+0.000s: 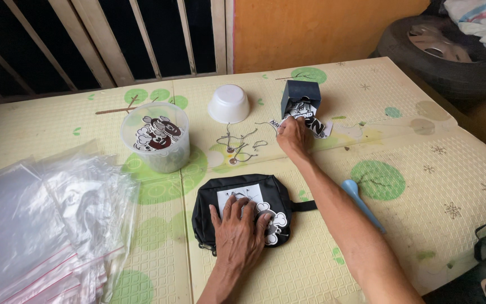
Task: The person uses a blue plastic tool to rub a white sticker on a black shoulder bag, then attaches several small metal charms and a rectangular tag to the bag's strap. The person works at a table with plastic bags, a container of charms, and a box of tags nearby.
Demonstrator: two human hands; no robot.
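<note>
1. A pale yellow foam mat (pixel 423 169) with green tree prints covered the floor, below a barred opening and an orange wall; a tyre (pixel 451 62) lay at the far right.
2. The left hand (pixel 237 231) lay flat on a black pouch (pixel 243 194) near the front of the mat, fingers spread apart and pressing on the white card and cartoon tag on its face – holding, not gripping.
3. The right hand (pixel 293 137) reached well beyond the pouch to a small heap of black-and-white stickers (pixel 313 123) spilling from a dark blue box (pixel 301 93). Its fingers were bunched together on the pile; whether they had pinched one could not be told.
4. Thin cord loops (pixel 237 143) lay just left of that hand, an upturned white bowl (pixel 229 104) behind them.
5. A clear tub (pixel 156 138) of cartoon charms stood further left, a stack of zip bags (pixel 40 225) at the near left edge, a blue scoop (pixel 361 202) beside the right forearm.
6. To do it well, I judged, the fingertips should peel off a single sticker – while the flat hand kept the pouch steady.
</note>
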